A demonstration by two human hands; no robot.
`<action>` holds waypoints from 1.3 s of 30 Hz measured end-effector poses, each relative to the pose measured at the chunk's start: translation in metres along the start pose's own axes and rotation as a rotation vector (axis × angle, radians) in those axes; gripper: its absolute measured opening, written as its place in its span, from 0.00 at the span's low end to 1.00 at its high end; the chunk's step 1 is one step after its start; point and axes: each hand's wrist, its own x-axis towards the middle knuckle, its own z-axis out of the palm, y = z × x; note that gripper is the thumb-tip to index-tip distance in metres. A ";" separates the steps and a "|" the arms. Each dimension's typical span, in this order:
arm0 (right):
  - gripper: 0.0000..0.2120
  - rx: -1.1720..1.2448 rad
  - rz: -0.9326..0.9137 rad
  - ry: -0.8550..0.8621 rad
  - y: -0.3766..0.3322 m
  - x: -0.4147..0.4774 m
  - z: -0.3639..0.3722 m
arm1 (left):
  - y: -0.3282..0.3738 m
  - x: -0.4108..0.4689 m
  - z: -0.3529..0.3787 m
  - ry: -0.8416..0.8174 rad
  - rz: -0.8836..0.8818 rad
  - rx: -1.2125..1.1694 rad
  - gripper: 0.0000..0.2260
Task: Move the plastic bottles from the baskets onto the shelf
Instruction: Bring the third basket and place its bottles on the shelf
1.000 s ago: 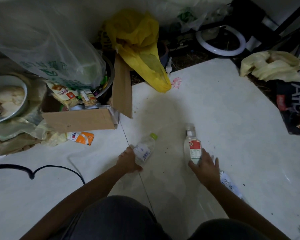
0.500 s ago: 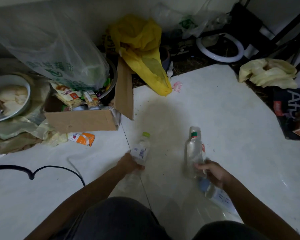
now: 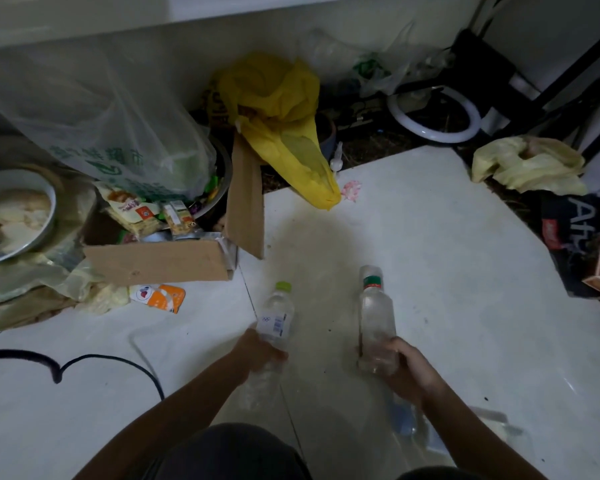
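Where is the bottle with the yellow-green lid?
Head view, just left of centre: the left hand grips the bottle, beside the taller bottle in the right hand, below the box.

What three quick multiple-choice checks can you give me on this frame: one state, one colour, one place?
1. The right grip: A holds a clear bottle by its lower part; B lies flat and open; C hangs empty.
2. The cap of the labelled bottle in the left grip is: A red; B yellow-green; C black.
3. The orange sachet lies: A in front of the cardboard box; B inside that box; C in the right grip.

Key: 1 A, the grip curls round the bottle's base. 2 B, the cap shows pale yellow-green. 3 A, the sachet lies just before the box's front wall.
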 end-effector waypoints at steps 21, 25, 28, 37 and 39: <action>0.44 0.108 -0.015 -0.350 -0.264 -0.346 0.145 | 0.295 -0.333 -0.119 -0.098 0.027 -0.248 0.31; 0.50 0.205 -0.036 -0.330 -0.338 -0.460 0.189 | 0.401 -0.461 -0.153 -0.153 0.080 -0.257 0.09; 0.36 0.175 -0.130 -0.440 -0.390 -0.552 0.225 | 0.461 -0.534 -0.178 -0.096 0.203 -0.268 0.14; 0.31 0.039 -0.424 -0.636 -0.495 -0.701 0.286 | 0.588 -0.674 -0.228 0.010 0.477 -0.181 0.14; 0.24 0.017 -0.455 -0.585 -0.506 -0.716 0.293 | 0.602 -0.685 -0.228 0.077 0.526 -0.216 0.14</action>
